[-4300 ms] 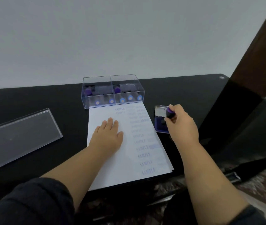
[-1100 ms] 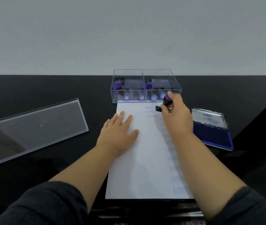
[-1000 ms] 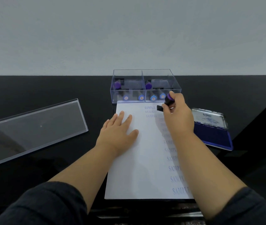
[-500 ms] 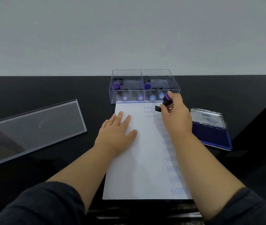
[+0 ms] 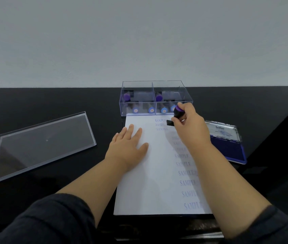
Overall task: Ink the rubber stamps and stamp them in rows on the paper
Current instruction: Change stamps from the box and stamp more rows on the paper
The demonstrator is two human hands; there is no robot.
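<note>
Our right hand (image 5: pixel 190 127) curls its fingers round the purple-handled stamp (image 5: pixel 178 112), with the black base low at the far edge of the paper (image 5: pixel 150 182), just right of three short SAMPLE prints (image 5: pixel 160 124). We cannot tell whether the base is already touching the sheet. To stamp well here, we judge that the base should meet the paper flat, level with the print beside it, and take one straight press downward with no rocking, then a clean vertical lift so the wet ink does not smear.

Our left hand (image 5: pixel 128 147) lies flat with straight fingers on the left part of the sheet, holding nothing; keeping that weight on the paper should stop it sliding on the glossy black table (image 5: pixel 51 101). A longer column of SAMPLE marks runs toward the near edge, partly under our right forearm, so we should mind the sleeve and wrist over fresh ink.

Just to the right lies the open blue ink pad (image 5: pixel 227 148), close enough for re-inking. At the far end of the sheet stands the clear box (image 5: pixel 155 97) with more stamps, and its clear lid (image 5: pixel 39 145) rests well to the left.
</note>
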